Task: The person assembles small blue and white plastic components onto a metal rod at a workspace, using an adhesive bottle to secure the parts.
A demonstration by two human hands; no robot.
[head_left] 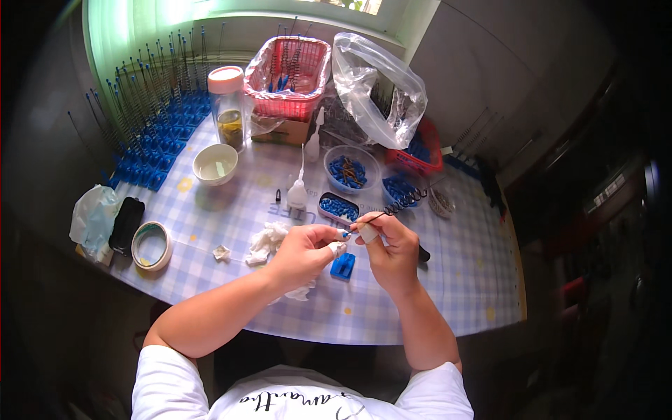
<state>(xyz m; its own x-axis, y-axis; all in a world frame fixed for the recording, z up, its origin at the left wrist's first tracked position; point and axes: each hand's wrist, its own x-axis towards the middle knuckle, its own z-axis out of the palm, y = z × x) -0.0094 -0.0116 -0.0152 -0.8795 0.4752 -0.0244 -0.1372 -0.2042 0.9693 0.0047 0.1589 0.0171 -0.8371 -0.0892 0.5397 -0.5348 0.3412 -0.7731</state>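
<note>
The left hand (302, 253) and right hand (390, 250) meet above the near middle of the checked table (448, 294). The right hand's fingers are clamped on a thin black wire with a coiled spring end (400, 204) that points far and right. The left hand's fingertips are pinched together on a small blue piece (344, 233) at the wire's near end. A blue block (343, 266) lies on the table just below the hands. A small tray of blue parts (338, 208) sits just beyond them, with crumpled white tissue (266, 241) to the left.
</note>
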